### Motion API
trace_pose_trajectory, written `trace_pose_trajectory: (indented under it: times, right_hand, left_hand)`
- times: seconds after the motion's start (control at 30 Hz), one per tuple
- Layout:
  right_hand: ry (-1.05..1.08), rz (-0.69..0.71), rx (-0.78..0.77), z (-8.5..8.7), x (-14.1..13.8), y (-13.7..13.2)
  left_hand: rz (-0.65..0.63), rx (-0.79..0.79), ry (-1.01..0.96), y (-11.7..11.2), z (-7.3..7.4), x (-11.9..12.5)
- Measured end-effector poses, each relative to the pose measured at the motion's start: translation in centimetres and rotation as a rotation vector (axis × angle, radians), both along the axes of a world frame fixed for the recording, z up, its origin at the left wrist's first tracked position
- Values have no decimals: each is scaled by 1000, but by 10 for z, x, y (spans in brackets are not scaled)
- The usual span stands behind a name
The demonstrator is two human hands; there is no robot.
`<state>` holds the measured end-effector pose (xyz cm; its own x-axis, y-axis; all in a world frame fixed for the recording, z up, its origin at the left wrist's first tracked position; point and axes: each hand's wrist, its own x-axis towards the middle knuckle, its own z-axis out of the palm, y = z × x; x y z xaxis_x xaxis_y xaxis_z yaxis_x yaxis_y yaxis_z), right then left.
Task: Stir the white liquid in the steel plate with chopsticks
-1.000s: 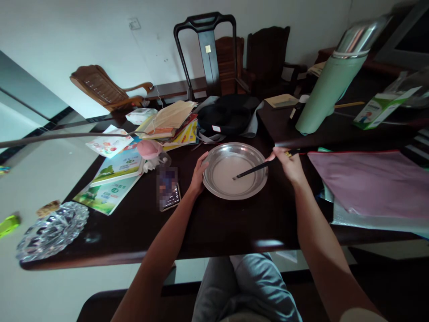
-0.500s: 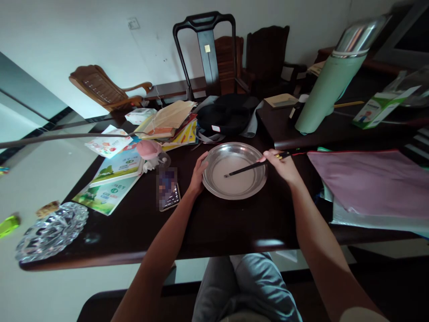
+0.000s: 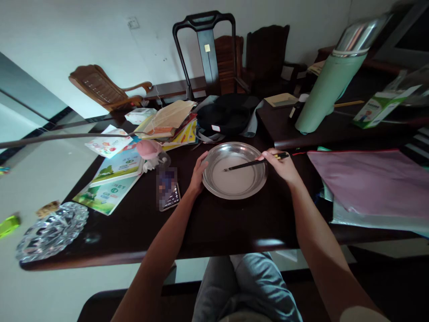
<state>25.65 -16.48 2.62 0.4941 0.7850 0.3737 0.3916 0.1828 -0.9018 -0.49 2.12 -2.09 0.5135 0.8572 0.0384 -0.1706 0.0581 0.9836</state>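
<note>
Metal bowl (image 3: pixel 234 195) of what looks like pale, cloudy liquid sits before us on the dark desk (image 3: pixel 231 228), our two hands at work on either side. Our left hand (image 3: pixel 199 172) is at nine o'clock, fingers part-curled along the rim; whether it grips or merely steadies, we cannot tell. At three o'clock, our right hand (image 3: pixel 280 166) is closed in a pinch on what appear to be black chopsticks (image 3: pixel 243 165), slanting inward over the rim.

Over the past second, we have drawn that right hand in from outside the rim, and the far tips have slid from near the bowl's middle toward its nine o'clock side. In the last half-second they have crept slightly toward twelve. The bowl and our left hand stay where they were. We take this as stirring in mid-course, with the bowl well settled; whether the tips dip below the surface, we cannot make out.

Around us, a phone (image 3: pixel 173 197) lies at eight o'clock from the bowl, a black bag (image 3: pixel 228 112) at twelve, a green flask (image 3: pixel 330 94) at two and a mauve pouch (image 3: pixel 368 181) at three.
</note>
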Motion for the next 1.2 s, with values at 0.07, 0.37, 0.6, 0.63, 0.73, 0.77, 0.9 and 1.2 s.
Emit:
trace_pose_trajectory:
  times: [0.07,0.37,0.6,0.63,0.73,0.77,0.9,1.2]
  right_hand:
    - [1,-83,30,0,4,-1]
    - [43,49,-18,-1,0,-1]
    - [75,-142,50,3,4,-4]
    - [88,-122,40,3,3,-5]
    - [61,-8,-11,2,-2,-2]
    - [34,15,-18,2,-3,-1]
    - [-2,-85,22,2,1,-2]
    - [32,36,-25,3,-4,0]
  left_hand:
    - [0,7,6,0,0,0]
    - [-1,-6,1,0,0,0]
    - [-6,-7,8,-2,2,0]
    - [-5,-3,8,-2,1,0]
    - [-5,11,10,-1,1,0]
    - [-6,12,12,-1,1,0]
    - [-14,-2,11,-2,2,0]
    - [-1,-1,16,-2,3,0]
